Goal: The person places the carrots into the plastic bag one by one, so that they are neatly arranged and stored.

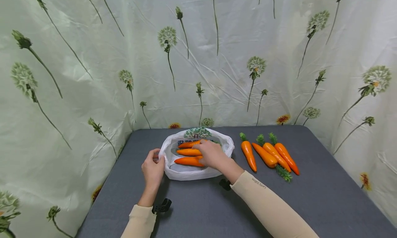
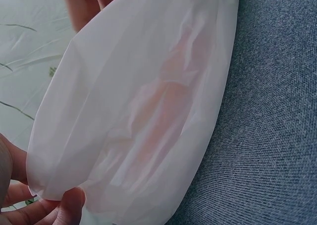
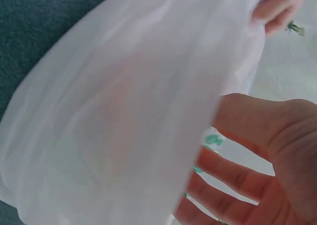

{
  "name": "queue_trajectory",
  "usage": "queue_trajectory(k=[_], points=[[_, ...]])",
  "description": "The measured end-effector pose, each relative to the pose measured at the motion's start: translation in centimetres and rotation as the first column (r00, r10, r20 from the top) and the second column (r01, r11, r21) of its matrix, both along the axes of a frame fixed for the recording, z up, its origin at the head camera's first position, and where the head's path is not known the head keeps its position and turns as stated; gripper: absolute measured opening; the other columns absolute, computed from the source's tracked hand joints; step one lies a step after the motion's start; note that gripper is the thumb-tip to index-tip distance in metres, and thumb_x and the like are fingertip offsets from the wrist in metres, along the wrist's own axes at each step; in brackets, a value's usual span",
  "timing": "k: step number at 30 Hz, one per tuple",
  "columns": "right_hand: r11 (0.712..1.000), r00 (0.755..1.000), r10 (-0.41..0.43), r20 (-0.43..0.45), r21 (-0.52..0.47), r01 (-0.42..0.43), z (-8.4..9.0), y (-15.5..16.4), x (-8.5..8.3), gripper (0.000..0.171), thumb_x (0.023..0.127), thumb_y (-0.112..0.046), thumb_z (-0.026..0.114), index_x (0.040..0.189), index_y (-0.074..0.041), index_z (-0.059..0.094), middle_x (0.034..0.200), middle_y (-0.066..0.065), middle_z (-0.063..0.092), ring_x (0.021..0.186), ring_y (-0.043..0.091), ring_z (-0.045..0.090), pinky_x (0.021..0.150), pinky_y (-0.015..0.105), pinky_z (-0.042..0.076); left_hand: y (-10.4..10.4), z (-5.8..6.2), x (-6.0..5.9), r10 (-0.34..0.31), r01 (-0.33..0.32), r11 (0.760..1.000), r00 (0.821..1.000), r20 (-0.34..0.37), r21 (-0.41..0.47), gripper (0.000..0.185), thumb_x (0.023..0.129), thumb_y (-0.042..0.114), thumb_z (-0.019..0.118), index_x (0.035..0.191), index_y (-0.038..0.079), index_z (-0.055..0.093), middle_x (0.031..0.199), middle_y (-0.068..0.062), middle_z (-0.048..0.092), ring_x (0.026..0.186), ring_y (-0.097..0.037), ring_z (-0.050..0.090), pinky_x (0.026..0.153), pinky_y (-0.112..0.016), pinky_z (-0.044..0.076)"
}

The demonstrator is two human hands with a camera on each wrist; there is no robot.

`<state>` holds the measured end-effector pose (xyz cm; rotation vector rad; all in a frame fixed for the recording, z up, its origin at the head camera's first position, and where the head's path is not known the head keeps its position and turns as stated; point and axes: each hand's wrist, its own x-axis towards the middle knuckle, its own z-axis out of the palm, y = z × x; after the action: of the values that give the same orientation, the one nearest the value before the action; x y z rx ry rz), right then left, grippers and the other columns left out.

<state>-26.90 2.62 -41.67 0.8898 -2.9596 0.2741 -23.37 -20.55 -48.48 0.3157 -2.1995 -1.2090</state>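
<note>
White, thin plastic bag (image 1: 192,175) with its mouth open, on the dark grey-blue, fabric-textured counter (image 1: 198,210), roughly mid-counter toward the far edge. Green leaf print and dark blue characters on its inner far wall. Three glossy, orange, tapered toy carrots (image 1: 187,152) inside, thin ends to the left, lying about side by side; right-hand parts hidden under the hand.

Left hand (image 1: 153,168) at bag's left side, grip pinching the rim, thumb and fingers on either side of the plastic. Right hand (image 1: 212,155) reaches in over the near right rim, over the bagged carrots; grip spread, fingers parted in the right wrist view, tips hidden behind the plastic. Both wrist views show faint orange through the bag wall.

Right of bag, apart from it: four loose orange carrots with green leafy tops (image 1: 277,157). Leftmost stands a little off; other three close together. Three tops point to the far edge; second from left is reversed, top toward the near side.

Beige sleeves (image 1: 273,207), black wrist straps (image 1: 162,206). Behind: pale, dandelion-printed curtain (image 1: 198,34).
</note>
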Motion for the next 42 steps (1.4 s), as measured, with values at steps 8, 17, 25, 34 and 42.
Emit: queue_trajectory(k=[8, 17, 25, 34, 42], points=[[0.997, 1.0, -0.014, 0.008, -0.073, 0.014, 1.7, 1.4, 0.7, 0.053, 0.087, -0.018, 0.078, 0.138, -0.023, 0.062, 0.128, 0.003, 0.061, 0.103, 0.022, 0.06, 0.079, 0.037, 0.053, 0.1, 0.1, 0.2, -0.006, 0.006, 1.0, 1.0, 0.011, 0.009, 0.028, 0.09, 0.011, 0.068, 0.117, 0.009, 0.068, 0.095, -0.012, 0.069, 0.078, -0.025, 0.06, 0.064, -0.036, 0.05], [0.99, 0.994, -0.057, -0.091, -0.136, 0.044, 2.8, 3.6, 1.7, 0.055, 0.085, -0.025, 0.081, 0.137, -0.024, 0.063, 0.114, 0.002, 0.062, 0.081, 0.013, 0.055, 0.057, 0.026, 0.046, -0.1, 0.1, 0.0, -0.005, 0.005, 1.0, 1.0, 0.007, 0.01, 0.027, 0.089, 0.011, 0.068, 0.117, 0.01, 0.068, 0.095, -0.012, 0.069, 0.079, -0.025, 0.061, 0.065, -0.036, 0.05], [0.977, 0.988, -0.104, -0.117, -0.198, 0.079, 2.9, 5.9, 2.6, 0.056, 0.084, -0.028, 0.083, 0.136, -0.028, 0.062, 0.119, 0.002, 0.062, 0.081, 0.015, 0.058, 0.055, 0.027, 0.046, -0.4, 0.1, 0.1, -0.003, 0.003, 1.0, 1.0, 0.01, -0.003, 0.029, 0.088, 0.01, 0.07, 0.117, 0.009, 0.069, 0.096, -0.013, 0.07, 0.08, -0.026, 0.063, 0.065, -0.037, 0.051], [0.958, 0.975, -0.165, -0.15, -0.259, 0.123, 3.1, 9.2, 2.9, 0.057, 0.084, -0.027, 0.084, 0.137, -0.026, 0.063, 0.119, 0.002, 0.062, 0.086, 0.019, 0.061, 0.058, 0.031, 0.049, -0.3, 0.5, 0.0, -0.002, 0.003, 1.0, 0.999, 0.039, -0.016, 0.032, 0.088, 0.012, 0.069, 0.119, 0.01, 0.068, 0.097, -0.014, 0.071, 0.081, -0.028, 0.065, 0.065, -0.037, 0.051], [0.932, 0.95, -0.262, -0.172, -0.303, 0.202, 2.0, 13.7, 3.4, 0.057, 0.082, -0.026, 0.085, 0.135, -0.022, 0.064, 0.12, 0.008, 0.063, 0.08, 0.023, 0.062, 0.056, 0.034, 0.049, -1.1, 0.9, 0.9, -0.049, 0.052, 0.998, 0.993, 0.104, -0.025, 0.038, 0.086, 0.012, 0.071, 0.123, 0.008, 0.066, 0.1, -0.015, 0.072, 0.085, -0.029, 0.068, 0.067, -0.036, 0.052]])
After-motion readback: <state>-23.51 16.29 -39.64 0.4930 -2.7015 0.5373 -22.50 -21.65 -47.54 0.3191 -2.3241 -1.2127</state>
